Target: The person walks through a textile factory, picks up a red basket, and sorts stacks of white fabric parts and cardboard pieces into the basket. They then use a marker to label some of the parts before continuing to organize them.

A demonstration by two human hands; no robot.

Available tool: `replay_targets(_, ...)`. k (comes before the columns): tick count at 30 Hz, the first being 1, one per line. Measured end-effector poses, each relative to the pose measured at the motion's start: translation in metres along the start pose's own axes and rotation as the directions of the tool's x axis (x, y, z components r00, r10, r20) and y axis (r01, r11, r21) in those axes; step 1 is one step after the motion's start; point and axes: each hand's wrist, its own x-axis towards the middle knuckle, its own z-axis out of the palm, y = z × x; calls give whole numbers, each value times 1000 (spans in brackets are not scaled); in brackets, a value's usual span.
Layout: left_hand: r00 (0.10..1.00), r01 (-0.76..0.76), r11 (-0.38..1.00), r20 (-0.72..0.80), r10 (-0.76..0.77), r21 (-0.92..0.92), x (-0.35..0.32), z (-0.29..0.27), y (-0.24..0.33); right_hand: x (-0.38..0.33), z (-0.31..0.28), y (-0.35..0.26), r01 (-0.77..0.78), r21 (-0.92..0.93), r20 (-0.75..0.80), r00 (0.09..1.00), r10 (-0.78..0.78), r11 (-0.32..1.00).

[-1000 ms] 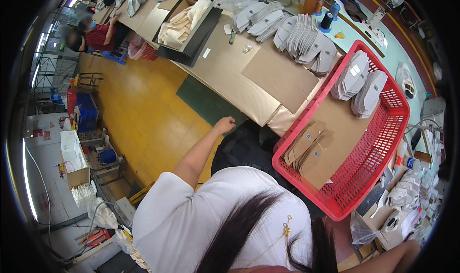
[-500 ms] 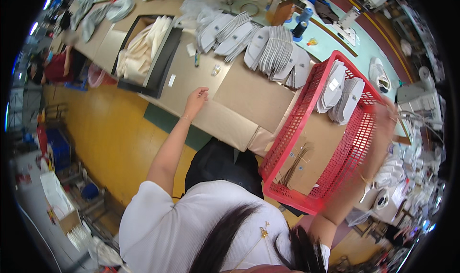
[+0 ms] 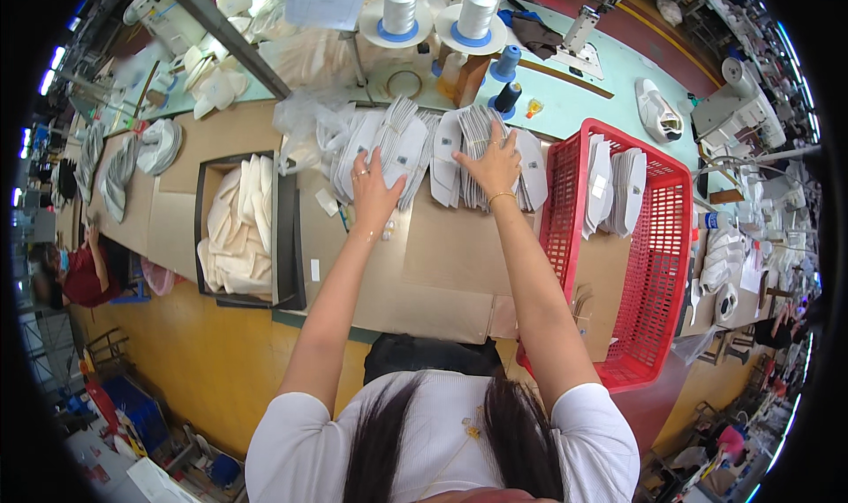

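Two fanned stacks of light grey, insole-shaped flat pieces lie side by side on the far part of the brown table. My right hand (image 3: 495, 169) has its fingers spread over the right stack (image 3: 448, 154) and appears to rest on it. At the near edge of the left stack (image 3: 408, 139), my left hand (image 3: 376, 194) reaches in with fingers apart; whether it presses on the pieces I cannot tell. Neither hand grips anything. More grey pieces (image 3: 625, 189) stand bundled inside the red plastic basket (image 3: 572, 238) to the right, where brown cardboard (image 3: 602, 278) also lies.
A black box (image 3: 287, 238) of cream fabric pieces (image 3: 237, 238) stands on the left. Behind the stacks are white thread cones (image 3: 477, 13), a blue spool (image 3: 506, 61) and a clear plastic bag (image 3: 309, 123). A white shoe (image 3: 658, 110) sits beyond the basket.
My right hand has left the basket's right side and come over to the right stack. My left hand has moved forward to the left stack. The view has turned and shifted.
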Motion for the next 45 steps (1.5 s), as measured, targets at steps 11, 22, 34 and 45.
replay_targets(11,989,-140,975,-25,147,170,82,42,7,22,12,51,99,629,-91,994,-53,771)
replay_targets(22,786,613,-59,616,-49,-788,-19,-29,162,-113,-171,17,505,545,-322,863,-389,669)
replay_targets(34,424,676,467,819,386,-570,-105,45,291,-206,-209,194,-197,971,198,980,0,-138)
replay_targets(45,238,-370,923,950,202,-104,-162,261,336,-292,-257,408,-5,979,112,846,522,-202)
